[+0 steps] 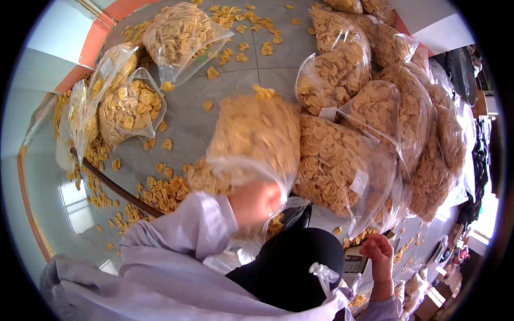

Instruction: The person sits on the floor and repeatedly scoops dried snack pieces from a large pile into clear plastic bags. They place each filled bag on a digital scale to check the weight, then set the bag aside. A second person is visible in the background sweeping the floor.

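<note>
My left hand, blurred, is closed on the gathered neck of a clear plastic bag of yellow-brown chip-like pieces. The bag is blurred too and hangs tilted over the grey floor, with a few pieces showing at its far end. On the right, my right hand is raised beside my black-clad knee, fingers loosely curled and nothing visible in them. Near it stands a beige box-like device with a dark panel, partly hidden by the knee. Another filled bag lies partly behind my left hand.
Filled clear bags are heaped on the right, some with white labels. More bags stand at the left, beside a brown stick-like handle. Loose pieces lie scattered over the tiled floor.
</note>
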The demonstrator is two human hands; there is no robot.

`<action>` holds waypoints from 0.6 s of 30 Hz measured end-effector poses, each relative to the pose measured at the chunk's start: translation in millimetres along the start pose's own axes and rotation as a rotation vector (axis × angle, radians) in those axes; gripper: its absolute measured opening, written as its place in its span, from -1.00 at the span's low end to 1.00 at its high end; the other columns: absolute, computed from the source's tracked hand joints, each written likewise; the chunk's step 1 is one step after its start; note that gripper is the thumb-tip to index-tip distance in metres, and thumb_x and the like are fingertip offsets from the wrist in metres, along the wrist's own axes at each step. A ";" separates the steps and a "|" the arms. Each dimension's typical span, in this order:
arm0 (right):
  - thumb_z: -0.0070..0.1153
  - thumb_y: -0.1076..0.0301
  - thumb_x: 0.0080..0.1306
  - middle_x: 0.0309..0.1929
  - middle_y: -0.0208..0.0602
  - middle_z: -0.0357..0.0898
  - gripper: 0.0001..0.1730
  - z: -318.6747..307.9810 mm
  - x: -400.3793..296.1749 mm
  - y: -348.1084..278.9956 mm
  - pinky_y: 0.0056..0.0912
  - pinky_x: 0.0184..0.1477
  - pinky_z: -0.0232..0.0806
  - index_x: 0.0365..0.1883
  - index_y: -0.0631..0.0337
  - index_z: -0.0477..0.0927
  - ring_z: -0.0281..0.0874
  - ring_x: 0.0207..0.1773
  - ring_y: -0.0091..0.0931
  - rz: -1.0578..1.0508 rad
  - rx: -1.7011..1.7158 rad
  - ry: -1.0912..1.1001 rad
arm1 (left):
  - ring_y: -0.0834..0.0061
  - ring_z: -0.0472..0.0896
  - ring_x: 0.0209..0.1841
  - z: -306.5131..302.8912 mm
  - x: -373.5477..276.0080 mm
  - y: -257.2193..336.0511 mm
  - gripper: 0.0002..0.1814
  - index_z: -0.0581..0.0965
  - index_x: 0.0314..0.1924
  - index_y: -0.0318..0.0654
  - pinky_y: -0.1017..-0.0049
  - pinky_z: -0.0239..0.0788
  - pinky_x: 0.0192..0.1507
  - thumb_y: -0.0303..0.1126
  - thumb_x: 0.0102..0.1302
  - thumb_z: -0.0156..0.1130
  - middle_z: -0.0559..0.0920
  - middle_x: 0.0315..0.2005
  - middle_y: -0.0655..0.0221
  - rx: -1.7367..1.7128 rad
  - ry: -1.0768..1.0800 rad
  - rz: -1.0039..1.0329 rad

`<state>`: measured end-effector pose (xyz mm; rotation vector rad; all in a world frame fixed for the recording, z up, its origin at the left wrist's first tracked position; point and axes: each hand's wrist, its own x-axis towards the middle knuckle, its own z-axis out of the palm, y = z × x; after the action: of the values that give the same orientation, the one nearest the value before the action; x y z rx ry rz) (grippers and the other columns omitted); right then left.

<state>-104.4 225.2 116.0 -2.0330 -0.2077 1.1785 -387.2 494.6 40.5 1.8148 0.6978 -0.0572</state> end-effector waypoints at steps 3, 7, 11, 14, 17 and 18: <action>0.06 0.36 0.34 -0.37 -0.36 0.59 -0.78 15.0 2.7 -2.4 -0.60 -0.28 0.42 -0.12 0.30 0.53 0.55 -0.37 -0.62 -0.016 -0.080 -0.052 | 0.20 0.63 -0.41 11.2 -8.1 -13.5 -0.74 0.55 -0.14 -0.27 0.31 0.42 -0.44 -0.24 0.33 0.08 0.66 -0.33 0.19 -0.109 -0.091 0.262; 0.05 0.44 0.34 -0.35 -0.36 0.59 -0.82 17.7 2.0 -12.5 -0.59 -0.21 0.40 -0.13 0.31 0.54 0.55 -0.29 -0.61 -0.057 -0.117 -0.066 | 0.59 0.53 -0.57 -104.9 35.8 -52.2 -0.48 0.34 0.17 -0.24 0.57 0.40 -0.55 -0.30 0.25 0.27 0.49 0.07 0.25 -0.558 0.559 -0.258; 0.02 0.43 0.35 -0.36 -0.37 0.58 -0.83 27.0 21.9 -17.7 -0.56 -0.20 0.42 -0.13 0.29 0.53 0.54 -0.32 -0.59 -0.096 -0.183 -0.149 | 0.39 0.55 -0.45 -240.2 60.5 -243.7 0.11 -0.14 0.43 0.01 0.54 0.52 -0.50 -0.52 0.05 0.42 0.32 0.12 -0.01 -0.757 1.396 -0.338; 0.02 0.44 0.35 -0.33 -0.34 0.60 -0.82 26.4 12.6 -20.4 -0.55 -0.19 0.41 -0.12 0.31 0.53 0.55 -0.29 -0.58 -0.043 -0.184 -0.108 | 0.39 0.53 -0.45 -241.3 93.0 -280.8 -0.02 -0.04 0.37 -0.10 0.53 0.53 -0.48 -0.36 0.10 0.43 0.37 0.01 0.09 -1.063 1.305 -0.364; 0.03 0.47 0.34 -0.32 -0.39 0.60 -0.82 35.0 21.8 -29.4 -0.61 -0.25 0.42 -0.12 0.34 0.54 0.55 -0.22 -0.61 -0.007 -0.231 -0.183 | 0.43 0.51 -0.47 -287.3 72.6 -357.0 -0.19 0.12 0.27 -0.18 0.54 0.51 -0.48 -0.26 0.14 0.40 0.43 -0.12 0.18 -0.928 0.973 -0.362; 0.03 0.46 0.34 -0.30 -0.40 0.60 -0.82 35.8 21.9 -32.3 -0.60 -0.23 0.43 -0.12 0.31 0.55 0.56 -0.22 -0.61 -0.010 -0.250 -0.176 | 0.43 0.51 -0.47 -283.3 75.5 -363.0 -0.22 0.14 0.25 -0.19 0.54 0.50 -0.48 -0.26 0.14 0.40 0.45 -0.15 0.19 -0.909 0.986 -0.354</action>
<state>-113.5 277.3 113.2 -2.1360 -0.4720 1.3841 -584.9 846.1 -194.3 0.7354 1.4262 0.8376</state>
